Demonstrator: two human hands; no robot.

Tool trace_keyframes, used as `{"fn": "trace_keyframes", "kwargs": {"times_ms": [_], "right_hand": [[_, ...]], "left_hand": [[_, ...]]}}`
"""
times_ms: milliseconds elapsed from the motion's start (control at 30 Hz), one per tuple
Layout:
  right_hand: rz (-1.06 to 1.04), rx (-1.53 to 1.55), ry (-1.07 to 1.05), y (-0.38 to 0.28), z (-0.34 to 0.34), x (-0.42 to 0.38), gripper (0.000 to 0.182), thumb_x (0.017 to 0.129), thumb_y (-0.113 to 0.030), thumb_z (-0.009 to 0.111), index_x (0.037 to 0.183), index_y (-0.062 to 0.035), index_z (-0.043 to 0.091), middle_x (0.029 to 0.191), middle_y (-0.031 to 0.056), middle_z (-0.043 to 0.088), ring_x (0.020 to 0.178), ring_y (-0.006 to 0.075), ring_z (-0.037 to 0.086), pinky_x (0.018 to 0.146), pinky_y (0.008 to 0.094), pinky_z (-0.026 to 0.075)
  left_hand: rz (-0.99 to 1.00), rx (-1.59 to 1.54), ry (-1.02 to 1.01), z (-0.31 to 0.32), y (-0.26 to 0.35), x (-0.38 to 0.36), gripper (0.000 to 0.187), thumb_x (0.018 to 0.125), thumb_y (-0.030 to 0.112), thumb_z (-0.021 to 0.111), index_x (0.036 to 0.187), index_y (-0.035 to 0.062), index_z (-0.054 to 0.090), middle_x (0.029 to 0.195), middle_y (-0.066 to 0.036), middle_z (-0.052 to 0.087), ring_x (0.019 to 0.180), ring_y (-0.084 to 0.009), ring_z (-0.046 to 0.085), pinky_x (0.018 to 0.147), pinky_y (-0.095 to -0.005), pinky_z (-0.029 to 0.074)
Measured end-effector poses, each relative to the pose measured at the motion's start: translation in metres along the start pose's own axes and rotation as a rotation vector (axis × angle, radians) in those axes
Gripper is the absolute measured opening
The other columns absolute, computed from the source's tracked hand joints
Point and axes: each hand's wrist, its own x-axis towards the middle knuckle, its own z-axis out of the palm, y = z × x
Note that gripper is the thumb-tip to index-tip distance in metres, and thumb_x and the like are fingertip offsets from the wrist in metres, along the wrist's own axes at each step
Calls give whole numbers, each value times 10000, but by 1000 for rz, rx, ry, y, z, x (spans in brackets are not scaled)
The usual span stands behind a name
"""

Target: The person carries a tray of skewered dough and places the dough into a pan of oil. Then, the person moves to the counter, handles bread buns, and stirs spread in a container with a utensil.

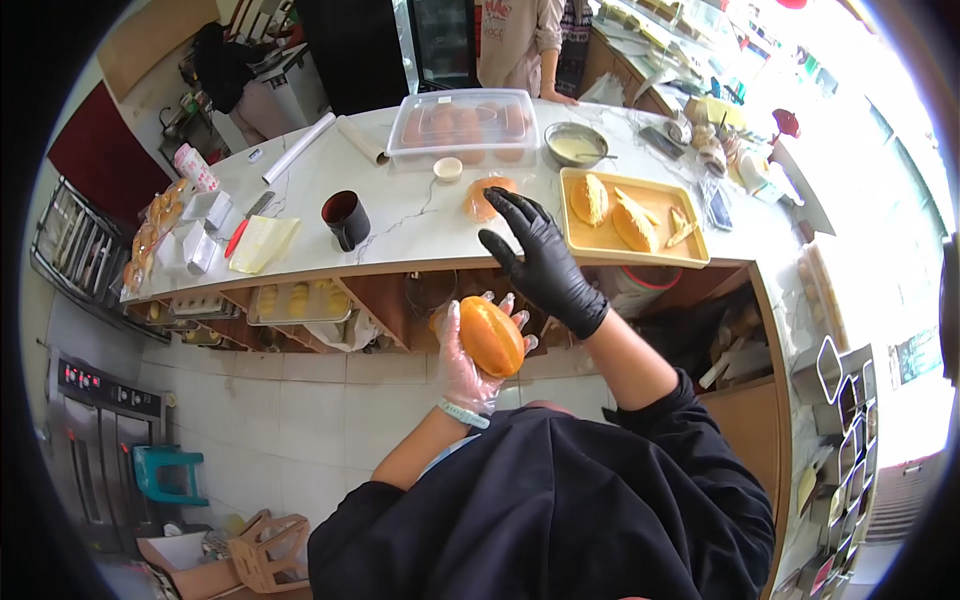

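My left hand point(468, 372), in a clear plastic glove, cradles a golden oval bread roll point(491, 337) in front of the counter's edge. The roll has a lengthwise line along its top. My right hand point(540, 262), in a black glove, hovers at the counter's edge with thumb and fingers apart and nothing in them. Its fingertips overlap a bun in a clear bag point(487, 199) in this view. Just right of that hand is a yellow tray point(590, 240) with pieces of filled or topped bread point(634, 222).
A lidded plastic box of buns point(462, 125) stands at the back, beside a metal bowl of pale cream point(576, 146). A small white cup point(448, 169), a dark mug point(346, 220) and a red-handled knife point(248, 225) are leftward. A person point(522, 45) stands across the counter.
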Motion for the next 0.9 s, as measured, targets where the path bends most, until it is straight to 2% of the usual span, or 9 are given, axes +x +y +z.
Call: {"fn": "trace_keyframes", "kwargs": {"times_ms": [33, 133, 167, 200, 267, 367, 433, 533, 900], "right_hand": [[-5, 29, -18, -7, -6, -3, 455, 813, -218, 565, 1198, -19, 427, 1155, 181, 500, 1090, 352, 439, 920, 398, 353], [111, 169, -249, 2, 17, -46, 483, 805, -300, 561, 1180, -19, 442, 1176, 205, 463, 1081, 357, 431, 934, 399, 331], [155, 10, -263, 4, 27, -67, 533, 818, -344, 533, 1214, -13, 402, 1241, 229, 389, 1129, 361, 388, 947, 407, 319], [122, -202, -378, 11, 40, -87, 608, 829, -387, 502, 1265, 2, 331, 1301, 243, 306, 1188, 373, 321, 970, 423, 291], [271, -113, -455, 14, 56, -114, 662, 828, -408, 495, 1301, -1, 274, 1320, 241, 286, 1220, 384, 277, 986, 451, 261], [252, -47, -345, 14, 60, -131, 665, 823, -412, 502, 1315, -28, 271, 1336, 237, 261, 1223, 399, 265, 989, 465, 247], [286, -64, -369, 10, 55, -139, 671, 817, -414, 507, 1320, -39, 268, 1343, 240, 241, 1223, 406, 260, 988, 471, 243], [362, -82, -375, 11, 49, -148, 678, 810, -410, 520, 1325, -51, 265, 1354, 248, 203, 1225, 419, 246, 988, 483, 231], [409, -224, -194, 21, 21, -164, 664, 801, -398, 540, 1310, -45, 300, 1366, 234, 199, 1257, 398, 194, 1020, 459, 161]], "left_hand": [[-5, 23, 27, 5, -1, -1, 524, 807, 525, 483, 1138, 119, 459, 1093, -90, 530, 961, -234, 532, 808, -469, 445], [50, 58, 23, 4, 1, 1, 518, 813, 521, 476, 1093, 86, 495, 1050, -91, 555, 952, -226, 540, 844, -415, 442], [103, 33, 80, -2, 1, 5, 508, 834, 506, 450, 1066, 58, 511, 1035, -102, 567, 960, -236, 543, 866, -372, 440], [100, -3, 62, -10, 2, 9, 501, 843, 498, 432, 1069, 58, 515, 1043, -99, 567, 971, -236, 540, 876, -382, 431], [98, -65, 25, -19, 6, 16, 490, 862, 481, 397, 1074, 57, 524, 1057, -93, 566, 995, -238, 534, 897, -402, 412], [76, -38, 27, -14, 4, 22, 494, 864, 474, 383, 1096, 49, 482, 1110, -138, 524, 1031, -277, 497, 920, -415, 382], [1, -61, -65, -15, -4, 24, 496, 864, 470, 376, 1115, 47, 443, 1153, -179, 484, 1055, -334, 459, 937, -444, 352], [-63, -43, -36, -16, -17, 28, 520, 861, 480, 376, 1149, 50, 430, 1158, -182, 482, 1056, -365, 454, 936, -472, 344], [-195, 88, 18, 3, -45, 36, 457, 883, 408, 404, 1136, 33, 469, 1127, -110, 523, 1041, -237, 503, 924, -372, 386]]}}
